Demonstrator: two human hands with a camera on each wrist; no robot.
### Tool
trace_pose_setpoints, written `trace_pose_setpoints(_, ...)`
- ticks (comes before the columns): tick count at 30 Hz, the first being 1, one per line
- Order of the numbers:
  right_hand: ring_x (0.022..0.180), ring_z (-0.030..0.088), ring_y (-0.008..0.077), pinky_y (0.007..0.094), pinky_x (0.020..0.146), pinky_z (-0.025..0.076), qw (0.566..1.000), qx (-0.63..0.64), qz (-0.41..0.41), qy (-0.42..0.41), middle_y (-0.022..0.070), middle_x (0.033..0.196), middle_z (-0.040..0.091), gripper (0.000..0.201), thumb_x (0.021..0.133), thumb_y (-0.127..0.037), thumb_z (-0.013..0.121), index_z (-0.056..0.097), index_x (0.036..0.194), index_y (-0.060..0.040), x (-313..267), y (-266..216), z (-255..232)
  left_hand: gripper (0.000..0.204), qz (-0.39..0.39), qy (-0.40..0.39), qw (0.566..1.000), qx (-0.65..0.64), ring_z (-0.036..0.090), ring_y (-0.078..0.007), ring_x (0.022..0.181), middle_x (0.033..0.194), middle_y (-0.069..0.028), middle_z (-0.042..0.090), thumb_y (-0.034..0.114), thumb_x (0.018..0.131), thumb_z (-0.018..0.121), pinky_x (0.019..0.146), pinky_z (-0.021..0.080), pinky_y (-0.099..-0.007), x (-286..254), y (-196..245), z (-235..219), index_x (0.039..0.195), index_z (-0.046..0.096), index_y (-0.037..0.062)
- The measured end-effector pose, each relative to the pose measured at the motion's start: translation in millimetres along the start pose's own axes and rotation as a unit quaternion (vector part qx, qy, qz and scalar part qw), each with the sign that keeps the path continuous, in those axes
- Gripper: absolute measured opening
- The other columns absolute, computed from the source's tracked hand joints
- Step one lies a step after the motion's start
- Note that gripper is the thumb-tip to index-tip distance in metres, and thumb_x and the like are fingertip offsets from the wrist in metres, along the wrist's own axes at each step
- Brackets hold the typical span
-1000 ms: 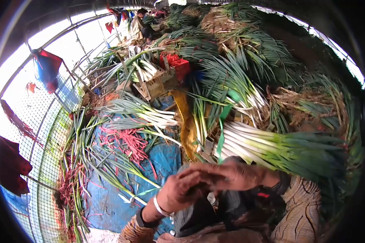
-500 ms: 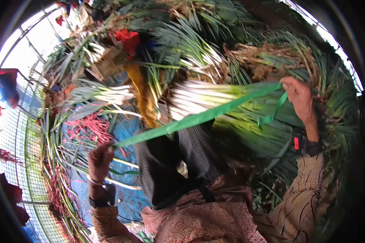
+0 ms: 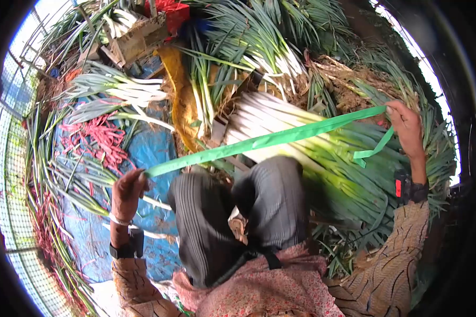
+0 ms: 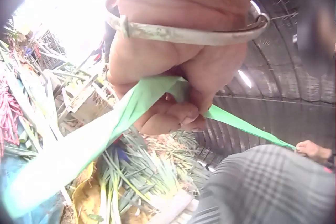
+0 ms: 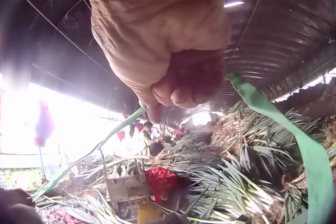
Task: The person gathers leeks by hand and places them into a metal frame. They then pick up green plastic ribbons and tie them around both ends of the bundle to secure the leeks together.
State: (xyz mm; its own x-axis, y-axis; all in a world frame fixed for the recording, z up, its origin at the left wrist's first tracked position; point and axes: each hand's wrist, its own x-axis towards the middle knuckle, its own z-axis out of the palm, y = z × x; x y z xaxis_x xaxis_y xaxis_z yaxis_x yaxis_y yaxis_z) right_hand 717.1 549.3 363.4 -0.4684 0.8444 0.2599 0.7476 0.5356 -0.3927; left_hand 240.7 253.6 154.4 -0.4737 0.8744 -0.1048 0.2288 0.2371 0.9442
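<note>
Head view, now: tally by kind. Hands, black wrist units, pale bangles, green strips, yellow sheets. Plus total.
Hands: 2 (left hand, right hand)
Black wrist units: 2 (left unit, right unit)
Pale bangle: 1
Green strip: 1
Yellow sheet: 1
Total: 7

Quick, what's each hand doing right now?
Left hand: fingers curled, gripping one end of the green strip.
Right hand: pinching the same strip near its other end, with a short tail hanging down.
</note>
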Motion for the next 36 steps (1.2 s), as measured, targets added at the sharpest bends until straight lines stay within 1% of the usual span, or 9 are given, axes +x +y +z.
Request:
trace_pose_setpoints(9,0.062,0.059,0.0245,0.0368,0.059,0.043,0.972,-0.199,-0.106,0.063,0.0110,0.068,0.059,0.025,0.091,-0.032,0.054,0.064,0.097,-0.0110,227,50,85,0.021,-0.056,0.110,0.981,-0.149,0.033,-0.0006,0.047,0.057,0.0080,0.042,0.020,0.095,0.056,0.041,0.020,-0.0191,171,-35,54,0.090,0.063,0.0014)
trace_pose_setpoints(15,0.061,0.061,0.0235,0.0381,0.057,0.047,0.950,-0.286,-0.124,-0.024,0.0076,0.068,0.062,0.019,0.091,-0.030,0.054,0.064,0.093,-0.0141,338,62,248,0.016,0.017,0.091,0.995,-0.038,0.045,-0.0050,0.060,0.065,0.0032,0.055,0.017,0.090,0.062,0.052,0.038,-0.0219,279,-124,152,0.089,0.065,0.0012)
trace_pose_setpoints(18,0.067,0.063,0.0289,0.0416,0.058,0.049,0.906,-0.349,-0.229,-0.075,0.0129,0.071,0.062,0.012,0.084,-0.015,0.052,0.059,0.077,-0.0095,328,87,339,0.019,-0.017,0.030,0.972,0.234,0.064,-0.0364,0.068,0.075,-0.0164,0.065,0.026,0.085,0.062,0.058,0.050,-0.0417,268,-182,196,0.088,0.068,0.0078)
trace_pose_setpoints(21,0.071,0.064,0.0301,0.0428,0.061,0.049,0.874,-0.343,-0.201,-0.279,0.0133,0.074,0.063,0.010,0.078,-0.005,0.055,0.063,0.079,-0.0088,292,117,402,0.024,-0.139,-0.067,0.940,0.305,0.063,-0.0378,0.075,0.079,-0.0184,0.065,0.033,0.086,0.056,0.065,0.050,-0.0470,217,-251,217,0.089,0.069,0.0124)
trace_pose_setpoints(25,0.080,0.065,0.0339,0.0442,0.069,0.050,0.790,-0.377,-0.064,-0.480,0.0141,0.075,0.065,0.010,0.075,-0.012,0.059,0.066,0.083,-0.0105,274,160,423,0.024,-0.088,-0.229,0.944,0.219,0.064,-0.0368,0.074,0.080,-0.0183,0.065,0.034,0.086,0.055,0.062,0.050,-0.0440,132,-236,198,0.091,0.068,0.0136)
trace_pose_setpoints(29,0.090,0.063,0.0345,0.0446,0.072,0.048,0.796,-0.342,-0.085,-0.492,0.0184,0.091,0.065,0.016,0.080,-0.011,0.053,0.065,0.088,-0.0086,288,126,399,0.017,-0.125,-0.236,0.941,0.209,0.064,-0.0361,0.071,0.074,-0.0169,0.064,0.027,0.085,0.060,0.061,0.050,-0.0433,117,-197,181,0.091,0.067,0.0134)
trace_pose_setpoints(31,0.088,0.062,0.0357,0.0457,0.072,0.047,0.888,-0.260,-0.063,-0.375,0.0197,0.090,0.064,0.016,0.080,-0.010,0.052,0.064,0.089,-0.0086,304,132,427,0.018,-0.089,-0.217,0.944,0.232,0.064,-0.0342,0.069,0.074,-0.0169,0.064,0.026,0.086,0.059,0.060,0.050,-0.0414,148,-211,171,0.090,0.068,0.0118)
trace_pose_setpoints(33,0.085,0.061,0.0380,0.0479,0.070,0.046,0.954,-0.154,-0.049,-0.253,0.0210,0.085,0.063,0.015,0.079,-0.009,0.052,0.063,0.089,-0.0094,318,137,452,0.022,-0.185,-0.105,0.967,0.143,0.062,-0.0336,0.064,0.069,-0.0163,0.062,0.028,0.086,0.060,0.056,0.048,-0.0380,183,-232,165,0.082,0.067,0.0077)
trace_pose_setpoints(36,0.085,0.062,0.0380,0.0478,0.070,0.046,0.908,-0.268,-0.085,-0.310,0.0189,0.086,0.064,0.015,0.080,-0.011,0.053,0.063,0.091,-0.0101,312,143,470,0.021,-0.165,-0.112,0.942,0.269,0.063,-0.0355,0.066,0.071,-0.0175,0.063,0.029,0.085,0.058,0.055,0.048,-0.0433,196,-248,172,0.082,0.067,0.0101)
